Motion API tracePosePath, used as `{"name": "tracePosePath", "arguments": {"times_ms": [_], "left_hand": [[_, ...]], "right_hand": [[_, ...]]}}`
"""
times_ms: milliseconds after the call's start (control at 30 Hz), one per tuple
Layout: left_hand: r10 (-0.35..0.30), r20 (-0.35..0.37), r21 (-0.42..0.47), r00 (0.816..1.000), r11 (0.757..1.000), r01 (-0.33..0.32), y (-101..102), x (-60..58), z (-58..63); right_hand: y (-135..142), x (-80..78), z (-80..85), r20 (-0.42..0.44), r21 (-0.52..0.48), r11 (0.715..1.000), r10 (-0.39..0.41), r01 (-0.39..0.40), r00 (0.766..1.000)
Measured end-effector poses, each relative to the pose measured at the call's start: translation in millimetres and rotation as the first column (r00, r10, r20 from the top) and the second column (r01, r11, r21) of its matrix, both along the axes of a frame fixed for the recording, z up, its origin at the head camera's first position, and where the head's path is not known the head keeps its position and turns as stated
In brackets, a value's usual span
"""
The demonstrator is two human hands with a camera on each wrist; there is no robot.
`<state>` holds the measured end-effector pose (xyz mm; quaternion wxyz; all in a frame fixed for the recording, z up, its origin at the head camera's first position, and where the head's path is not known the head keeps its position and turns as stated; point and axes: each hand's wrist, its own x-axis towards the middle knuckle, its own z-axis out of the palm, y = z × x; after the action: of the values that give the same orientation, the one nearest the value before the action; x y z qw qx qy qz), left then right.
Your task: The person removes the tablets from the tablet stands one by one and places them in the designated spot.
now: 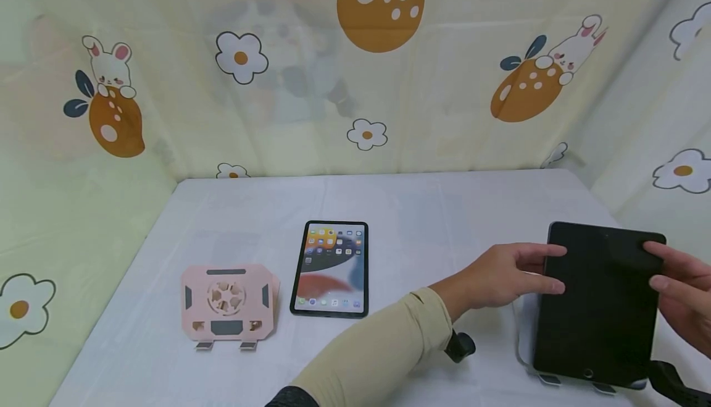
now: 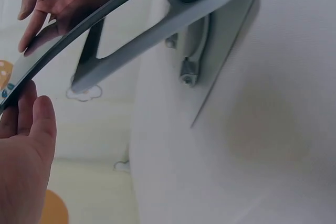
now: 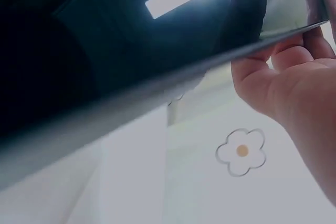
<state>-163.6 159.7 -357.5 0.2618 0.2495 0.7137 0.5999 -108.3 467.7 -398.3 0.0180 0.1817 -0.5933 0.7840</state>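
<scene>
A black-screened tablet (image 1: 600,308) with a round home button leans upright on a grey stand (image 2: 142,43), whose front lips show below its lower edge. My left hand (image 1: 505,274) holds its left edge near the upper half, fingertips and thumb at the rim. On the opposite side, my right hand (image 1: 686,289) grips the right edge at a similar height. In the right wrist view, fingers (image 3: 291,59) of the right hand lie behind the panel. Most of the stand is hidden from the head view by the tablet.
Left of centre, a second tablet (image 1: 331,271) lies on the white table (image 1: 433,222), its screen lit with app icons. Farther left stands a pink tablet stand (image 1: 226,302) with a round cut-out. Patterned curtains (image 1: 300,104) enclose the table's back and sides.
</scene>
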Motion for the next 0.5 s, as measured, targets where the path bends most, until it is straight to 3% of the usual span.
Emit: {"name": "tracePosePath", "arguments": {"times_ms": [167, 367, 500], "left_hand": [[0.038, -0.046, 0.039, 0.998, 0.999, -0.037, -11.0, -3.1, 9.9], [0.076, -0.084, -0.003, 0.994, 0.997, -0.077, -29.1, -4.0, 17.2], [0.079, -0.12, -0.02, 0.99, 0.996, -0.082, -42.8, -5.8, 21.0]], "right_hand": [[-10.4, -2.7, 14.8, 0.031, -0.04, 0.999, 0.004, -0.003, 1.0], [-37.2, -2.9, 31.0, 0.055, -0.02, 0.995, -0.101, 0.103, 0.993], [-54.2, -3.8, 37.9, 0.028, 0.005, 0.997, -0.071, 0.071, 0.997]]}}
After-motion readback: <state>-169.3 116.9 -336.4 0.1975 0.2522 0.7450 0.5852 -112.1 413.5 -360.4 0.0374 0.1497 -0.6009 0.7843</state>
